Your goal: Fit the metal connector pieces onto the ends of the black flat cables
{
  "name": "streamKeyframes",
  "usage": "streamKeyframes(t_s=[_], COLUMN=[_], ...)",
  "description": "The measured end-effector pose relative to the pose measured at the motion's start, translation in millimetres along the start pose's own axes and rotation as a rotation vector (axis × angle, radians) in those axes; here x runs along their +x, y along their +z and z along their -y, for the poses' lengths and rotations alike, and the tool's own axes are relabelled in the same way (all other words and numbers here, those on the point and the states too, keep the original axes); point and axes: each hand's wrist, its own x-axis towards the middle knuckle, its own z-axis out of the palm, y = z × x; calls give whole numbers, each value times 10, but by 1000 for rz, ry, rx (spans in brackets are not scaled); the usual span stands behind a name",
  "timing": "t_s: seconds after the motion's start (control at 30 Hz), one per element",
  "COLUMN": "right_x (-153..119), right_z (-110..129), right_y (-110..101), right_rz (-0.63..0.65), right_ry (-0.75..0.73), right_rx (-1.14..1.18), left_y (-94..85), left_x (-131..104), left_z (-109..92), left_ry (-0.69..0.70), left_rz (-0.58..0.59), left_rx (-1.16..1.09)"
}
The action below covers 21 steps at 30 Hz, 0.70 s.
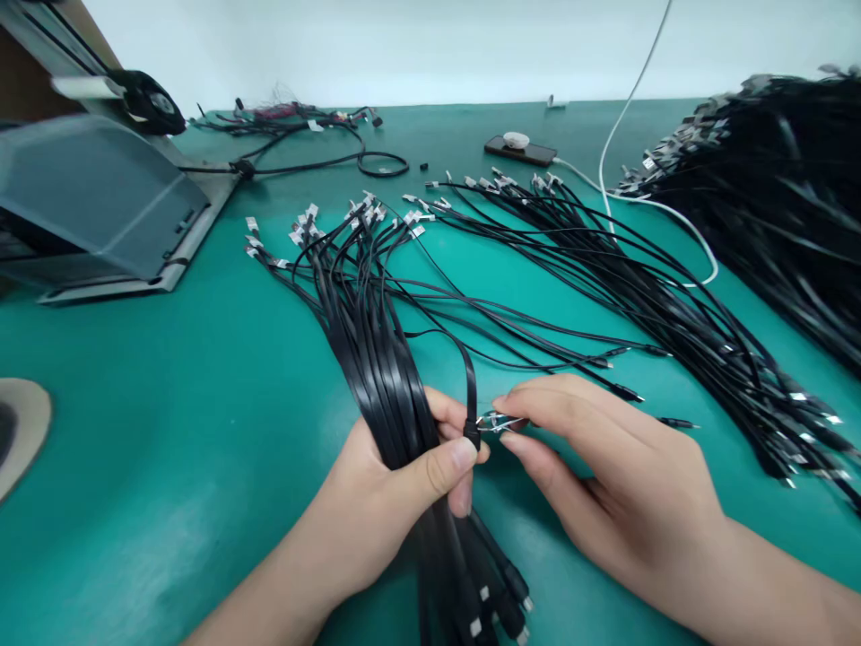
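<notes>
My left hand (410,475) is closed around a thick bundle of flat black cables (377,359). Between its thumb and fingers it also pinches the thick black collar (472,434) of a single cable that loops up and away. My right hand (605,475) pinches a small shiny metal piece (498,422) between thumb and forefinger, its tip right at that collar. Whether the piece is a tool or a part is too small to tell. Below my left hand hang the bundle's plug ends (515,592), while the far ends with white tags (367,211) lie fanned out on the green table (168,431).
Another bunch of black cables (625,278) lies to the right, beside a large dark pile (773,179). Behind are a phone (521,151) with a white cord (673,211) and tangled wires (296,121). A machine with a clear cover (100,197) and a tape roll (30,431) are left.
</notes>
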Motion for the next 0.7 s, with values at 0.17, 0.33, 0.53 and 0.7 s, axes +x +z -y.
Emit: streamKeyframes(t_s=[0.17,0.33,0.53,0.7], right_x=[-6,-2,5,5], right_z=[0,7,11,0], right_y=[3,-5,-9,5], right_rz=[10,25,39,18], right_ry=[3,15,39,48], right_rx=[-32,-27,2,-12], left_y=[-11,-12,-16,-33], left_x=[10,5,-1,14], left_z=[45,56,58,82], left_ry=[26,12,20,37], left_rz=[8,0,-6,13], left_rx=[-39,-59,-58,-66])
